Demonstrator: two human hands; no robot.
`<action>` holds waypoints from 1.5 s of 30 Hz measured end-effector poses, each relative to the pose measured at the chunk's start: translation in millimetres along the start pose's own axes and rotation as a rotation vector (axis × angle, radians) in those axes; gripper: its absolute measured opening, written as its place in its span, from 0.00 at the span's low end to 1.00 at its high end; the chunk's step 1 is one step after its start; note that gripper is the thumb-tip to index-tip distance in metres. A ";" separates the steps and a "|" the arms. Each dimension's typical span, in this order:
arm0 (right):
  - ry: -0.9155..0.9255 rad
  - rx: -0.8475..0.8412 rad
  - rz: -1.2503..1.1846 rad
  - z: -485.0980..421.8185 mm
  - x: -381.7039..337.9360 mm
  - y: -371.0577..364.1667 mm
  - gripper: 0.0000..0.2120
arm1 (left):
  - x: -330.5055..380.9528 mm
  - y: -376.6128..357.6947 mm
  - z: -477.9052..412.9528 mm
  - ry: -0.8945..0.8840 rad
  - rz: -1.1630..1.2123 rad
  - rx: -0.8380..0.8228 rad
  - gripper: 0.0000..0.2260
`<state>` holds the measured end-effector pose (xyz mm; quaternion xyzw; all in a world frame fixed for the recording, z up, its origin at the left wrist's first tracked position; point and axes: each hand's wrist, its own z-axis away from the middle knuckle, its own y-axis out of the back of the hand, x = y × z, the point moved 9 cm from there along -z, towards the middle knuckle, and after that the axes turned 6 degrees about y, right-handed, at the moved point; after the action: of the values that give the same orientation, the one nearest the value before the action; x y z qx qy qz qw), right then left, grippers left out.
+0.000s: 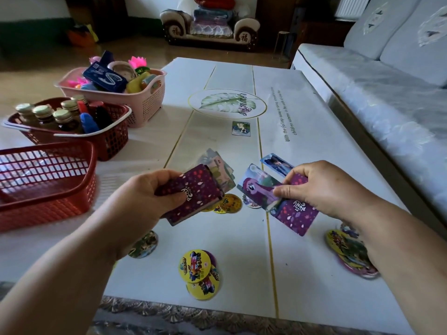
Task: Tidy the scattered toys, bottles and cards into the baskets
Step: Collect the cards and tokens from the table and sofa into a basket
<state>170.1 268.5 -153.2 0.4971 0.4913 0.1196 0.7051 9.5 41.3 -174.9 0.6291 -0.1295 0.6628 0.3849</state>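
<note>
My left hand (147, 194) grips a stack of purple-backed pony cards (193, 194) above the white table (302, 112). My right hand (321, 187) pinches a few cards (295, 213), one face up with a pink pony, one purple back. A single card (241, 128) lies further back on the table. Round yellow discs (199, 269) lie near the front edge, more discs (350, 252) under my right forearm, others (229, 203) beneath the held stack. An empty red basket (46, 189) sits at the left.
Behind the empty basket a second red basket (113, 141) holds gold-capped bottles (43, 112) and toys. A pink basket (145, 102) holds toys and a blue box. A grey sofa (387, 97) runs along the right. A patterned rug (193, 317) lies under the table's front.
</note>
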 end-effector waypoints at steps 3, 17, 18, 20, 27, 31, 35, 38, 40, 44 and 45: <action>0.028 -0.023 -0.009 -2.6 -9.6 -2.3 0.11 | -1.0 -14.4 2.7 0.025 0.084 -0.110 0.12; 0.151 -0.140 -0.213 -1.5 -40.4 -18.0 0.13 | -4.5 -19.3 13.0 0.076 0.226 -0.295 0.17; 0.165 -0.160 -0.233 -1.2 -45.0 -18.8 0.12 | -3.9 -21.6 14.0 0.076 0.206 -0.312 0.17; 0.193 -0.203 -0.260 -0.8 -53.7 -21.2 0.13 | -3.3 -24.5 15.3 0.064 0.138 -0.336 0.16; 0.279 -0.098 -0.130 -9.4 -63.7 -10.1 0.10 | -2.9 -15.2 13.1 0.024 -0.134 -0.227 0.21; 0.289 0.078 0.034 -12.6 -54.7 10.7 0.13 | -2.3 9.2 10.8 0.000 -0.271 -0.038 0.16; 0.284 0.173 0.057 -12.4 -52.7 17.6 0.15 | -2.4 14.0 11.4 0.001 -0.302 0.016 0.09; 0.284 0.206 0.098 -12.0 -51.2 18.1 0.16 | -1.1 11.7 12.4 0.001 -0.290 0.017 0.07; 0.296 0.303 0.081 -9.0 -52.7 26.7 0.14 | -0.5 11.4 12.3 0.000 -0.267 0.012 0.08; 0.301 0.206 -0.052 -3.8 -59.2 11.4 0.06 | 10.3 8.9 14.6 -0.088 -0.213 0.009 0.11; 0.306 0.150 -0.166 -0.3 -62.4 2.5 0.05 | 15.4 7.6 15.8 -0.125 -0.184 0.018 0.14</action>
<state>140.1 228.9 -115.3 0.4820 0.6398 0.0984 0.5905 17.3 31.1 -155.4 0.6819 -0.0889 0.5853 0.4295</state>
